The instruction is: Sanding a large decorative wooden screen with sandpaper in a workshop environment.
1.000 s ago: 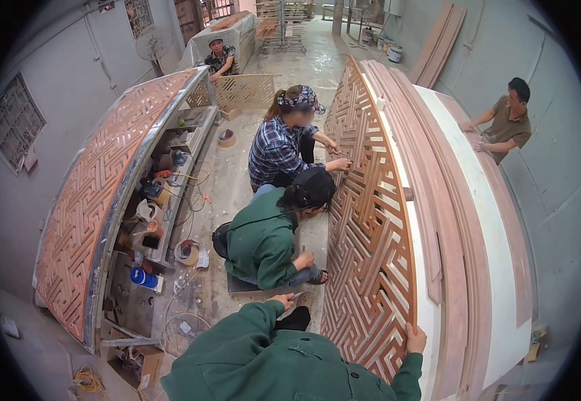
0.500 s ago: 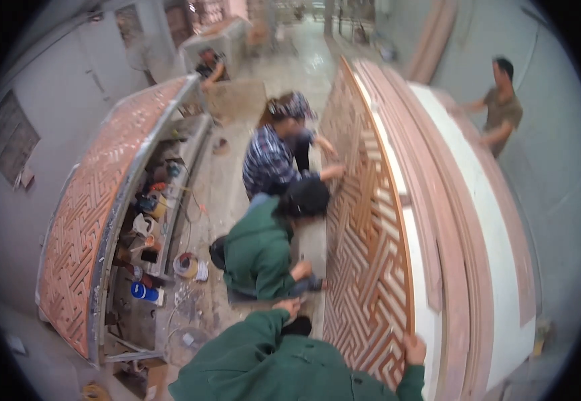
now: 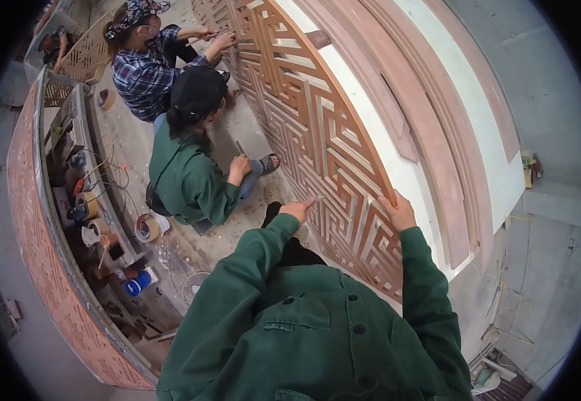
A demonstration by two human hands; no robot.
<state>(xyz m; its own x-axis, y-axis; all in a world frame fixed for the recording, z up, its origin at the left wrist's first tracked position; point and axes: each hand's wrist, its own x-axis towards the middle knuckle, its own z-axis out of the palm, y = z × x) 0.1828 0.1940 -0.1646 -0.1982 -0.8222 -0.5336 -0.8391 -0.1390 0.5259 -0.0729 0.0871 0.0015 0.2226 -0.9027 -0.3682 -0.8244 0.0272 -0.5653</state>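
A tall brown fretwork panel point(image 3: 314, 127) with a geometric cut-out pattern stands on edge along my right side. My right hand point(image 3: 401, 212) is closed over its smooth upper edge, near the panel's close end. Low in front of me, my left hand point(image 3: 296, 211) is closed, with a small, thin, pale tip pointing from it toward the lattice; I cannot make out what it is. A crouching co-worker in green point(image 3: 193, 157) holds a thin tool point(image 3: 240, 147) beside the panel. Farther off, a co-worker in a plaid shirt point(image 3: 145, 70) has both hands at the lattice.
White and reddish-brown boards point(image 3: 431, 134) lie stacked behind the panel. At left, a bench point(image 3: 70, 314) bears another carved panel, with tools, tape rolls and a blue container point(image 3: 138, 283) on the shelves below. Tape point(image 3: 147, 228) and cords lie on the floor.
The view has swung down and to the right, so the co-workers and bench appear farther left. My right hand stays on the panel edge; my left hand is now nearer the lattice.
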